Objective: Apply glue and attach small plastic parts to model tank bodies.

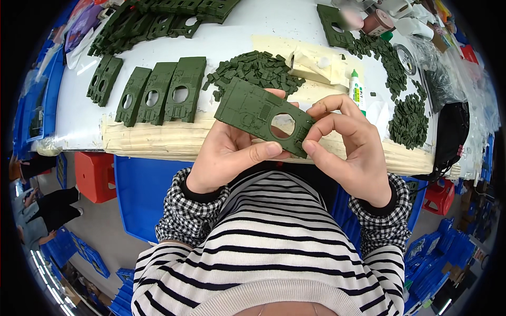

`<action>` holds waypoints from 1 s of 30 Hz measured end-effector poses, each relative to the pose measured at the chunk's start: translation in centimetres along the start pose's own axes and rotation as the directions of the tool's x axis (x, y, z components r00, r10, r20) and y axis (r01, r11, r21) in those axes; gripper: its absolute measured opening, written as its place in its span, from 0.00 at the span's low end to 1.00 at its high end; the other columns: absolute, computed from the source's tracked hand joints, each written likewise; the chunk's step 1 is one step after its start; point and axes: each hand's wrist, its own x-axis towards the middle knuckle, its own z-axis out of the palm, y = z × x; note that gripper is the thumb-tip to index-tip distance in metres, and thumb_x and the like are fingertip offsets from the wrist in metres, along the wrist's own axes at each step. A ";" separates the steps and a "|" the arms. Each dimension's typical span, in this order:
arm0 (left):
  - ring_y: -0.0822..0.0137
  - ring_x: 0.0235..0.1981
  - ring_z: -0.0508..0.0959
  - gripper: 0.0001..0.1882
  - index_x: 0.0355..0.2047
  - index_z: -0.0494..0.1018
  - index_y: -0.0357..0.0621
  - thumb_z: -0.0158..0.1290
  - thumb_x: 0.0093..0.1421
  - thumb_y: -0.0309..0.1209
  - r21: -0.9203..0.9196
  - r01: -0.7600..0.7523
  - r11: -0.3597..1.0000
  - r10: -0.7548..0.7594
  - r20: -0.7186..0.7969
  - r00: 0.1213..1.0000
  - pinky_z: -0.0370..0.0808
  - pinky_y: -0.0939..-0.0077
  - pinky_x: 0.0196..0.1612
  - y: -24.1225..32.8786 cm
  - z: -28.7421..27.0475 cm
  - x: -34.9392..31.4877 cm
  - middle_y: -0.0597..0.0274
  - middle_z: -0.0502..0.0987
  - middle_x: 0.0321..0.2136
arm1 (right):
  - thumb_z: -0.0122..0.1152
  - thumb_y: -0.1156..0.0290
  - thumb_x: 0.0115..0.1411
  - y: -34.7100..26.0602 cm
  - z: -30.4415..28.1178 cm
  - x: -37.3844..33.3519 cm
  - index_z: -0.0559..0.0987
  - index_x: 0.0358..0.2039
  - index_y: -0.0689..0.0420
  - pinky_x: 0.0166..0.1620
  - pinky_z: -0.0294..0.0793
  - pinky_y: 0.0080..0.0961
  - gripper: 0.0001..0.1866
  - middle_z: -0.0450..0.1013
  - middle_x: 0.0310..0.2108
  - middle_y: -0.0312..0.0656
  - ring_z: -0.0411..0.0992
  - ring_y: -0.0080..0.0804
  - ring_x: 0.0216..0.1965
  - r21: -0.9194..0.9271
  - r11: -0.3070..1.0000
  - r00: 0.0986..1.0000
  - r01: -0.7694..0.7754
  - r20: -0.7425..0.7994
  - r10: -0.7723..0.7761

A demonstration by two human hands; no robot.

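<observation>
My left hand (224,158) grips a dark green plastic model tank hull (245,108), thumb along its near edge and fingers underneath. The hull is tilted, and a round opening shows near its right end. At that end, my right hand (356,145) is closed in a pinch, thumb and fingertips against the edge; any small piece between them is hidden. Just beyond the hull lies a heap of small dark green plastic pieces (258,68). Several similar hulls (182,95) lie in a row to the left on the table.
More green hulls (153,21) are piled at the far left. A white glue bottle with a green tip (356,89) stands beyond my right hand. Further small green pieces (408,121) spread along the right side, near a black bag (450,137). Red stools (95,176) stand below the table.
</observation>
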 end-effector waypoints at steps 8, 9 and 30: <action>0.58 0.52 0.73 0.34 0.62 0.52 0.37 0.53 0.58 0.19 -0.045 0.003 0.999 -0.002 0.016 1.000 0.80 0.64 0.49 0.1 0.0 -0.1 0.45 0.64 0.57 | 0.65 0.74 0.47 -0.1 0.2 0.0 0.78 0.24 0.59 0.47 0.67 0.27 0.05 0.71 0.37 0.41 0.68 0.34 0.42 -0.054 0.998 0.999 0.033 -0.029 -0.034; 0.59 0.53 0.73 0.33 0.62 0.53 0.37 0.52 0.58 0.17 -0.063 0.010 0.998 -0.009 0.024 1.000 0.79 0.65 0.50 0.2 0.0 -0.1 0.48 0.65 0.56 | 0.65 0.74 0.47 -0.2 0.2 0.1 0.78 0.24 0.59 0.47 0.67 0.27 0.05 0.71 0.37 0.41 0.68 0.35 0.42 -0.070 0.997 0.999 0.040 -0.029 -0.043; 0.57 0.48 0.77 0.35 0.61 0.53 0.34 0.56 0.55 0.23 0.011 0.000 1.000 0.000 -0.031 1.000 0.82 0.67 0.44 -0.4 -0.3 -0.2 0.39 0.65 0.56 | 0.65 0.76 0.47 -1.0 -0.6 0.5 0.77 0.23 0.60 0.50 0.64 0.27 0.05 0.69 0.39 0.42 0.67 0.34 0.44 -0.245 0.967 0.993 0.064 0.115 -0.037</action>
